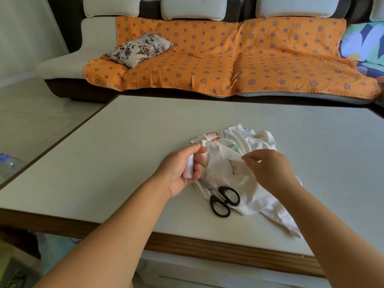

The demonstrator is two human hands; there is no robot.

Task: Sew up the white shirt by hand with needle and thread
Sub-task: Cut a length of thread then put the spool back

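So the person's at the thread-pulling stage by the look of it, no stitching yet. The left hand grips a small white spool of thread, fingers curled round it and thumb on top. The right hand has its fingertips pinched together right at a fold of the white shirt. Honestly I can't tell if it's got a thread end, the cloth or nothing, since any thread is too thin to see. The shirt is a crumpled heap on the bench, middle-right, under both hands. My two cents: keep the spool loose enough to turn and draw the thread off sideways in one smooth pull. Cut a modest length too, so it doesn't tangle. The scissors are handy for that, lying half on the shirt's near edge, black handles toward the person and blades pointing away to the left. The spool's long axis runs from the palm up toward the fingertips, tilted slightly right. The shirt's longest stretch runs from far left to near right, with one end trailing toward the bench's front edge.
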